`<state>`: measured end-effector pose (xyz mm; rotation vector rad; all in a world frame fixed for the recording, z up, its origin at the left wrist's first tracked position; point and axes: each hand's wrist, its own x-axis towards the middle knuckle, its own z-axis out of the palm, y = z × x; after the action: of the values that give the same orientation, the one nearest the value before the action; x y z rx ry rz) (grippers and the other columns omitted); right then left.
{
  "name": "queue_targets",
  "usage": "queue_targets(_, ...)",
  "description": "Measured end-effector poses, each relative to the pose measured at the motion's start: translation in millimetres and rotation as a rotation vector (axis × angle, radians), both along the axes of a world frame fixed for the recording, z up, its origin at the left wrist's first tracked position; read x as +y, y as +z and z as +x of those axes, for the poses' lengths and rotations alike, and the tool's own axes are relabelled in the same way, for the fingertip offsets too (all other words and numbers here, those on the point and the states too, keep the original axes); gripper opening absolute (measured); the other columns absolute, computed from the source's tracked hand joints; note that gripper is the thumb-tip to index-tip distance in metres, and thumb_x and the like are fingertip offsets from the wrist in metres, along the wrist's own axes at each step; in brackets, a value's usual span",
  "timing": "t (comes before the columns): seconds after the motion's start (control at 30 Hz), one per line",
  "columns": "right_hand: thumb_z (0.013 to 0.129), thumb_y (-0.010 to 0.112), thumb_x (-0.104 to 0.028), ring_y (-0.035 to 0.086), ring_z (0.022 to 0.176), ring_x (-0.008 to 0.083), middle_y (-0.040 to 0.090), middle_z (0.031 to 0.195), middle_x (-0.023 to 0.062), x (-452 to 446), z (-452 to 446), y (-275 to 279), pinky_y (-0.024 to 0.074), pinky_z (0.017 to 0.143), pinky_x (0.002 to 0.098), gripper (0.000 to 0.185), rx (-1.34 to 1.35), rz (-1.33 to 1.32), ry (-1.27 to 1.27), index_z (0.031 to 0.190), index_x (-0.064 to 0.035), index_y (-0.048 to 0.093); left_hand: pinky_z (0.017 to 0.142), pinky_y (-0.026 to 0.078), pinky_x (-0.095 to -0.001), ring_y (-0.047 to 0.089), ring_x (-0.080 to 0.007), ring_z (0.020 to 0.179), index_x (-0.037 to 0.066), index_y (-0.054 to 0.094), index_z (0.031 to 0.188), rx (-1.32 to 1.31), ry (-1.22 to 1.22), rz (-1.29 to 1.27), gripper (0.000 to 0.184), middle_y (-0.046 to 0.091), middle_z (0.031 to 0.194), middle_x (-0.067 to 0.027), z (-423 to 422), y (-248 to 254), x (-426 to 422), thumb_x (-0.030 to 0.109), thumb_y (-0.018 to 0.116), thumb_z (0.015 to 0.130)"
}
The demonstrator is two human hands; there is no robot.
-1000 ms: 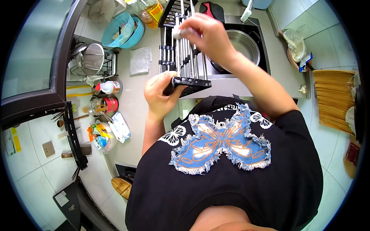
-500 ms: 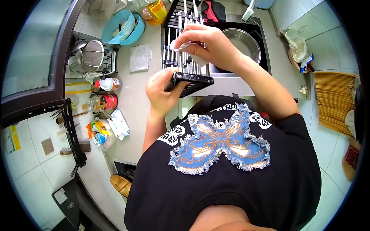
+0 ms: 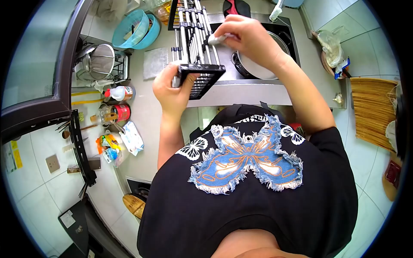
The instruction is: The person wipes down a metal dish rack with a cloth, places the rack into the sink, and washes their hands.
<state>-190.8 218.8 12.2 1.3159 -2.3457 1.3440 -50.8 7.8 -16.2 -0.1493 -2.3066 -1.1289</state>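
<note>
My left hand (image 3: pixel 171 92) grips the black end frame of a rack (image 3: pixel 202 69) with several silver bars, holding it tilted above the counter. Its far end runs out past the top of the view. In my right hand (image 3: pixel 251 38) a white cloth or wipe (image 3: pixel 217 39) is pinched against the bars on the rack's right side. The fingers are closed on it, and most of it is hidden. Behind my right wrist, a metal pot (image 3: pixel 258 71) sits on the black cooktop (image 3: pixel 294 53).
A folded grey cloth (image 3: pixel 155 63) lies left of the rack. Blue basins (image 3: pixel 129 32) and an oil bottle (image 3: pixel 162 12) stand at the back left. Bottles, a jar (image 3: pixel 122 112) and a pack of wipes (image 3: pixel 131 137) line the left side. A bamboo mat (image 3: pixel 373 114) hangs at right.
The rack has shifted left and turned, its near end tilting. My right hand has moved up and right, taking the white cloth from between the bars to their right side.
</note>
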Motion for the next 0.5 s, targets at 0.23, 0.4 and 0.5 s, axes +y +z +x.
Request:
queue_targets(0.23,0.086,0.068,0.002,0.061,0.081,0.0223,0.061,0.089,0.0072,-19.6,28.4,3.6,0.0508,0.073,0.0329,0.017,0.031,-0.148,0.151,0.101,-0.0055,0.071,0.056,0.043,-0.0203,0.059,-0.0072,0.061,-0.003,0.066,0.091,0.001,0.041,0.062,0.02,0.063,0.071,-0.0005,-17.3,-2.3,-11.6,0.009,0.082,0.084)
queue_targets(0.4,0.091,0.068,-0.001,0.057,0.074,0.0128,0.062,0.091,0.0041,1.4,12.5,-2.7,0.0462,0.065,0.0252,0.013,-0.196,-0.193,0.071,0.103,-0.0046,0.073,0.056,0.047,-0.0208,0.061,-0.0089,0.061,0.0,0.063,0.092,0.031,0.053,0.574,0.018,0.066,0.074,-0.0037,-10.4,-1.6,-20.0,0.003,0.079,0.084)
queue_targets(0.5,0.086,0.072,-0.005,0.059,0.067,0.0158,0.062,0.081,0.0056,-40.4,35.2,8.9,0.0486,0.063,0.0296,0.015,-0.041,-0.454,-0.01,0.1,-0.0087,0.073,0.059,0.061,-0.0335,0.06,-0.0118,0.059,0.0,0.06,0.098,0.137,-0.055,0.896,0.019,0.066,0.08,-0.0088,-16.5,-5.3,-24.9,0.01,0.075,0.091)
